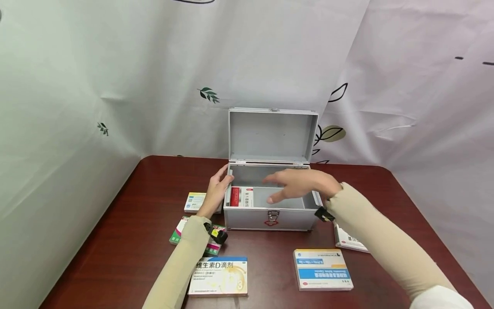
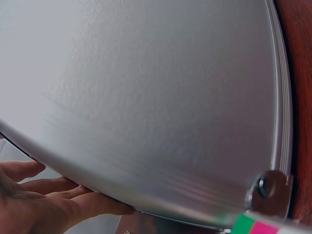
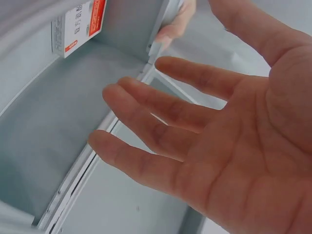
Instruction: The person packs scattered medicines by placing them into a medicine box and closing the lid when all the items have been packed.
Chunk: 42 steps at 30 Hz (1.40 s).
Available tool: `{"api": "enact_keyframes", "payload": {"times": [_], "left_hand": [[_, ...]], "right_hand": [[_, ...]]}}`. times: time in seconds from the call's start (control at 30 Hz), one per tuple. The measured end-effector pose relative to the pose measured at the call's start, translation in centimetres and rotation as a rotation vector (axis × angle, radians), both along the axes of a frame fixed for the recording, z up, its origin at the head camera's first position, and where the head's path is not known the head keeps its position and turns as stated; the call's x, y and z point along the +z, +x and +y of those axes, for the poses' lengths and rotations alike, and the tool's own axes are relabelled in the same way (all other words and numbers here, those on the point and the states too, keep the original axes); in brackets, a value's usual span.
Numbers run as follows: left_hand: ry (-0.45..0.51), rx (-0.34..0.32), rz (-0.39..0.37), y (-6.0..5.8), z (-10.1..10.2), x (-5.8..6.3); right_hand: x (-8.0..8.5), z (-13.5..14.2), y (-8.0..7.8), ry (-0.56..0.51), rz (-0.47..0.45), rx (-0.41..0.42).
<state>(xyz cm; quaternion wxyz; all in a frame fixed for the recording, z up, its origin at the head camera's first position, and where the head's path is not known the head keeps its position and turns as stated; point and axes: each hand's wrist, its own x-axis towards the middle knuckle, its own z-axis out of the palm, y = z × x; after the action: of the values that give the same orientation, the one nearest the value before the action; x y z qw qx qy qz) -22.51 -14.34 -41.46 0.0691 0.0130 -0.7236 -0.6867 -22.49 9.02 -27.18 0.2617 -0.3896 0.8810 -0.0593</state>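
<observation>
A silver aluminium medicine case (image 1: 247,219) with a red cross emblem stands with its lid (image 1: 270,135) raised. My left hand (image 1: 216,191) grips the case's left rim, thumb over the edge; the left wrist view shows its fingers (image 2: 97,204) along the rim beside the silver side wall (image 2: 170,97). Over the opening hovers my right hand (image 1: 299,182), palm and spread fingers visible in the right wrist view, holding nothing. Inside, at the left end, a red-and-white medicine box (image 1: 246,197) lies against the wall.
On the brown table (image 1: 127,223) lie a vitamin D drops box (image 1: 219,277), a green-and-white box (image 1: 179,229) and a yellow-and-white box (image 1: 194,201) at left. A blue-and-white capsule box (image 1: 323,269) is front right. Another white box (image 1: 349,240) lies partly behind my right forearm.
</observation>
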Motion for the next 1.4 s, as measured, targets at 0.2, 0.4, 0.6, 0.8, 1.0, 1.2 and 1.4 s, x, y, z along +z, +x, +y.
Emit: {"api": "enact_keyframes", "payload": {"times": [0.2,0.4,0.6,0.8,1.0,1.2,1.4], "left_hand": [[0.004,0.004,0.001,0.1,-0.2,0.1],[-0.014,0.009,-0.007,0.1,-0.1,0.1],[-0.016,0.007,-0.002,0.2,0.1,-0.1],[0.01,-0.016,0.003,0.2,0.0,0.0],[-0.023,0.002,-0.012,0.1,0.0,0.0],[-0.01,0.003,0.007,0.1,0.0,0.0],[-0.012,0.006,0.015,0.1,-0.1,-0.1]], "right_hand": [[-0.1,3.6,1.4,-0.125,0.033,-0.069],[-0.7,7.7,2.5,-0.246,0.121,-0.126],[-2.9,11.8,3.3,-0.399,0.228,-0.158],[-5.3,15.8,4.2,-0.361,0.256,-0.22],[-8.1,19.1,5.3,-0.28,0.142,-0.265],[-10.4,20.7,6.1,-0.213,0.092,-0.34],[-11.6,21.1,6.5,-0.177,0.056,-0.414]]}}
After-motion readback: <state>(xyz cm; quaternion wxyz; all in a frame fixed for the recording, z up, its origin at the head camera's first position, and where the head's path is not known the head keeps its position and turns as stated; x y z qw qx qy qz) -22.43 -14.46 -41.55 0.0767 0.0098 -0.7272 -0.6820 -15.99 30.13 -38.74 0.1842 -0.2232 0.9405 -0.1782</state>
